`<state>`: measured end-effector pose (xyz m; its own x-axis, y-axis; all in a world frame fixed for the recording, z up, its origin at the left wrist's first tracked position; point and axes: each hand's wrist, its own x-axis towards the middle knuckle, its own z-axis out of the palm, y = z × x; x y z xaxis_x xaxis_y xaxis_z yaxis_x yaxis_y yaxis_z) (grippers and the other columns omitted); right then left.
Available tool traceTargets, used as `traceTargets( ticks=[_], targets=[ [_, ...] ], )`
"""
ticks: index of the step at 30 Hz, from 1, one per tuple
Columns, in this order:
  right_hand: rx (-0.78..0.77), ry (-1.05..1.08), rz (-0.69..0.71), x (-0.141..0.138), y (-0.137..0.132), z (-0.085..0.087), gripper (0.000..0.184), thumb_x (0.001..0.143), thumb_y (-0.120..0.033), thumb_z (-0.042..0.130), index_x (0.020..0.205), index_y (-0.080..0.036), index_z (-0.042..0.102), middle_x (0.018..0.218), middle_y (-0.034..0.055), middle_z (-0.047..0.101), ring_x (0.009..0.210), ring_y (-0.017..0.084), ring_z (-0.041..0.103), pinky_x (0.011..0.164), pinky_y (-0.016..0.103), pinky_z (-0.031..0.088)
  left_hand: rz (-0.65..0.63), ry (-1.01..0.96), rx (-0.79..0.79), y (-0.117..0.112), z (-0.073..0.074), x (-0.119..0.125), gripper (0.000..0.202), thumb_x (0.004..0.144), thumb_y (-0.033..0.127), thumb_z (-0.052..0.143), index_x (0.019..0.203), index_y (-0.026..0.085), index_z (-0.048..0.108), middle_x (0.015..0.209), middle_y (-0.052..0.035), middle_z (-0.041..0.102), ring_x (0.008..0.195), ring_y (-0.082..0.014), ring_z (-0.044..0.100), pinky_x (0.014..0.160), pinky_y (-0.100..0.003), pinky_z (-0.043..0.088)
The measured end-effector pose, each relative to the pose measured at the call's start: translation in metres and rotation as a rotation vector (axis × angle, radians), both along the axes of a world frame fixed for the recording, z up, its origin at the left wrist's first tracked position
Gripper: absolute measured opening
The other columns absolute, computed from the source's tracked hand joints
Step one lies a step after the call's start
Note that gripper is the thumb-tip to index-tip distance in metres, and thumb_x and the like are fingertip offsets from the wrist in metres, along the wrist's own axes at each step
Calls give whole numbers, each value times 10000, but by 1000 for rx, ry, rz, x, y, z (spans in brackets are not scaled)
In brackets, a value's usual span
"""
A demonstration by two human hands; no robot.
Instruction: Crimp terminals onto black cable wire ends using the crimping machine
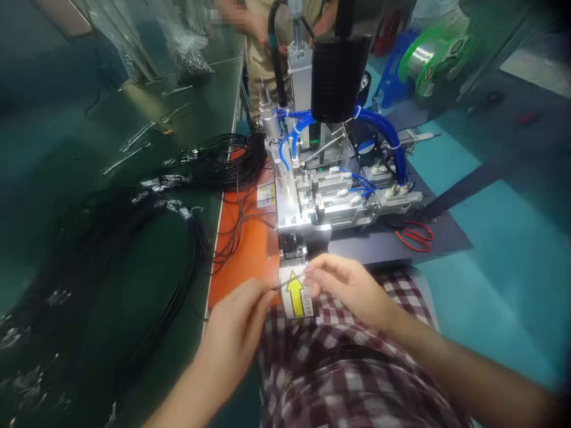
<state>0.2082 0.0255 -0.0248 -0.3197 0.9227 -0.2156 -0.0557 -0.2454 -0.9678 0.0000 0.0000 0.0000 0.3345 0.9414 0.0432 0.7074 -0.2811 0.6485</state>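
A thin dark cable [288,282] is stretched between my two hands, just in front of the machine and above a white label with a yellow arrow [295,297]. My left hand [243,312] pinches the cable on the left side. On the right, my right hand [341,285] has thumb and fingers closed around the cable's end, whose tip is too small to make out. Right behind the hands sits the metal head of the bench machine [294,238], with its pneumatic cylinders [352,205] and blue air hoses [388,128].
Bundles of black cables [191,255] with metallic ends spread over the dark green table [134,392] and orange mat [243,267]. Red-handled scissors [416,236] lie right of the machine. A green wire spool [423,56] stands behind. Another person [263,47] is across the machine.
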Motion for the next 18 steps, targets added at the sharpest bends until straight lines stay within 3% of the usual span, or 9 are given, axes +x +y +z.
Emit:
traceTargets(
  ticks=[3, 6, 10, 13, 18],
  targets=[
    [26, -34, -46, -1, -2, 1, 141, 861, -195, 562, 724, -162, 569, 644, -31, 579, 589, 92, 557, 589, 218, 457, 10, 66, -5, -1, 5, 10, 182, 947, 256, 451, 1052, 217, 594, 942, -36, 672, 817, -170, 626, 690, -251, 461],
    [76, -63, -69, -1, -2, -1, 128, 869, -199, 560, 745, -172, 572, 638, -38, 572, 584, 95, 549, 571, 217, 441, 7, -15, -118, 6, 7, 24, 210, 947, 286, 453, 1101, 226, 583, 919, -30, 651, 838, -178, 609, 706, -262, 457],
    [127, -84, -122, 2, 4, -8, 149, 893, -238, 552, 756, -181, 569, 635, -43, 564, 577, 92, 536, 568, 215, 429, 35, -304, -376, 27, 0, 39, 183, 939, 331, 475, 952, 217, 617, 735, 18, 586, 641, -113, 538, 574, -209, 414],
    [77, -65, -140, 6, 10, -14, 186, 917, -261, 509, 766, -172, 574, 631, -37, 572, 554, 92, 538, 571, 223, 441, 81, -459, -558, 40, -9, 41, 180, 905, 343, 525, 874, 180, 596, 638, 37, 537, 485, -72, 436, 457, -185, 347],
    [16, -29, -166, 5, 14, -17, 168, 907, -270, 511, 801, -163, 588, 697, -14, 615, 549, 90, 546, 565, 227, 445, 103, -544, -669, 46, -18, 38, 187, 871, 347, 573, 864, 161, 587, 577, 38, 526, 448, -69, 452, 438, -177, 340]
  ],
)
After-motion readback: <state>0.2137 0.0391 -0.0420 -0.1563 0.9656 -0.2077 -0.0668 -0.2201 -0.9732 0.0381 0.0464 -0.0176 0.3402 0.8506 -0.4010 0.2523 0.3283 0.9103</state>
